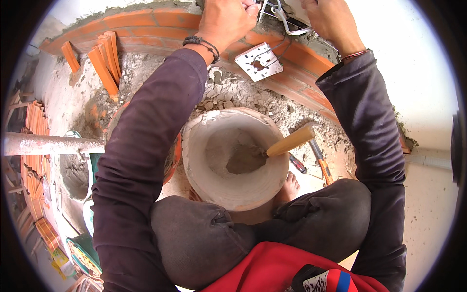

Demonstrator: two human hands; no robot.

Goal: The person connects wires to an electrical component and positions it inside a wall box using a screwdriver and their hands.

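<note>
At the top edge, on the low brick wall, my left hand is closed. Its fingertips come together beside white cables, and what they pinch is too small to make out. On the other side of the cables my right hand has its fingers curled, partly cut off by the picture's edge; any thing in it is hidden. Just below and between the hands, a white square plate with slots and a round hole lies against the bricks, with thin dark wires across it.
Between my knees and the brick wall stands a pale mortar-caked bucket; a wooden-handled trowel rests in it. Right of it lie a hammer and a screwdriver. Orange brick strips lean at left, above rubble.
</note>
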